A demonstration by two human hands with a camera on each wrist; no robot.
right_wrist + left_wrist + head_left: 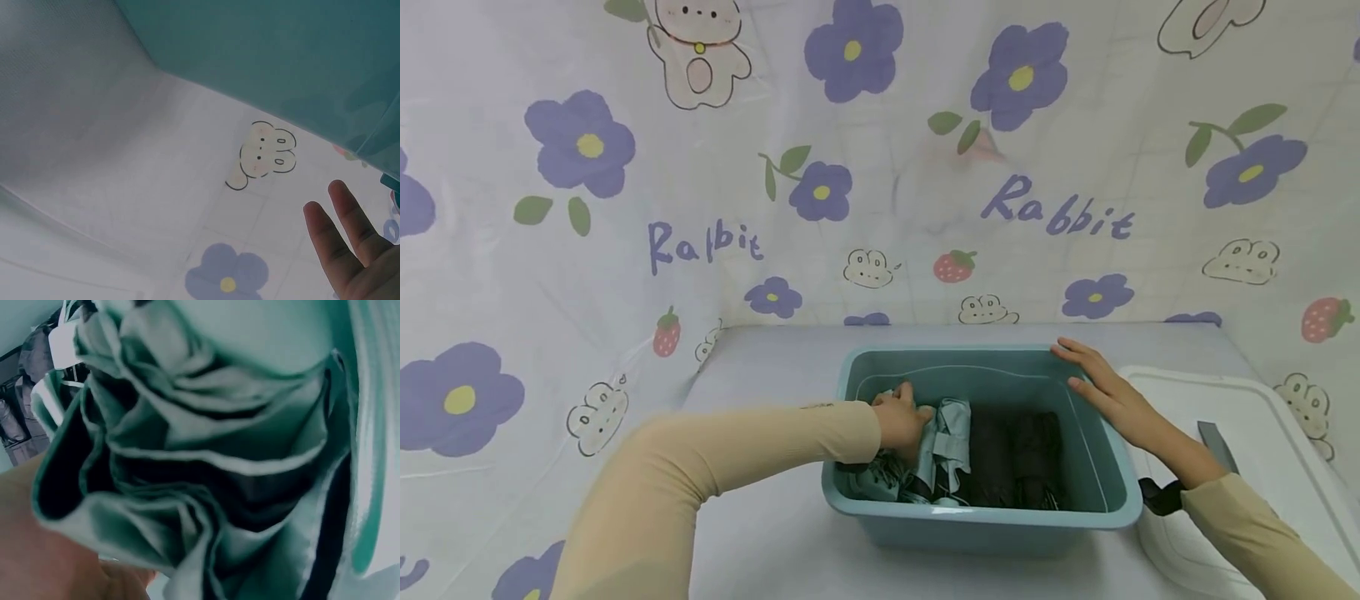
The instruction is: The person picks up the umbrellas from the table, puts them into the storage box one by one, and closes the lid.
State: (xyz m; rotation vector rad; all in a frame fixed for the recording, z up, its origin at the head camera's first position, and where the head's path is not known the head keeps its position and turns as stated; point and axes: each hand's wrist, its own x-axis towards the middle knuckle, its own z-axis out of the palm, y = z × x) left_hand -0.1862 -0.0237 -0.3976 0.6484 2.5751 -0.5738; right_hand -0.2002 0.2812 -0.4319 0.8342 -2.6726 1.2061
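A teal plastic bin [985,518] stands on the table. Inside its left end, my left hand [901,423] grips a folded light teal umbrella [878,482], whose loose fabric folds with dark undersides fill the left wrist view. The hand covers much of it in the head view. To its right lies another teal umbrella [953,433] wrapped with its strap, then black folded umbrellas [1037,454]. My right hand [1112,400] rests with straight fingers on the bin's right rim near the back corner; two of its fingers [350,215] show beside the bin's outer wall in the right wrist view.
A white lid [1262,467] lies on the table at the right, partly under the right forearm. A grey strip [1217,446] lies across it. Behind the table [760,508] hangs a white curtain [910,225] printed with flowers and rabbits.
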